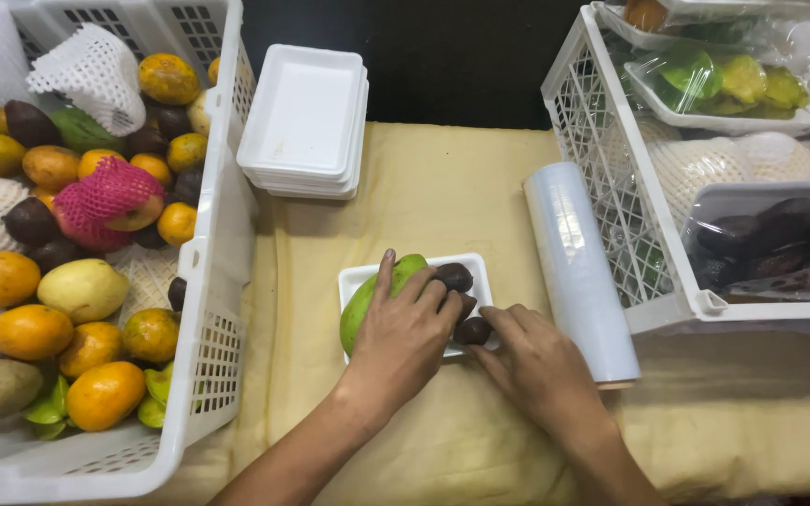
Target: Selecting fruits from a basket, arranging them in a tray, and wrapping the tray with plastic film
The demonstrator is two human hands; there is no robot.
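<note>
Yellow cloth (442, 187) covers the table, wrinkled at the near edge. Near centre sits a small white foam tray (356, 278) holding a green mango (364, 300) and a few dark round fruits (455, 276). Left hand (405, 333) lies palm-down over the mango, fingers spread and loosely curved across it — resting on it, not clamped. Right hand (536, 361) is at the tray's near right corner, fingertips pinched on one dark fruit (472, 330); whether it is lifted off the tray I cannot tell.

Just right of the tray: a roll of clear cling film (578, 267), lying lengthwise, far to near. Beyond it, a white slatted crate (602, 169) with wrapped trays of fruit inside. Far centre — a stack of empty white foam trays (304, 122). On the left, a large white crate (222, 281) heaped with oranges, mangoes, dark fruits and foam net sleeves, one pink (105, 192).
</note>
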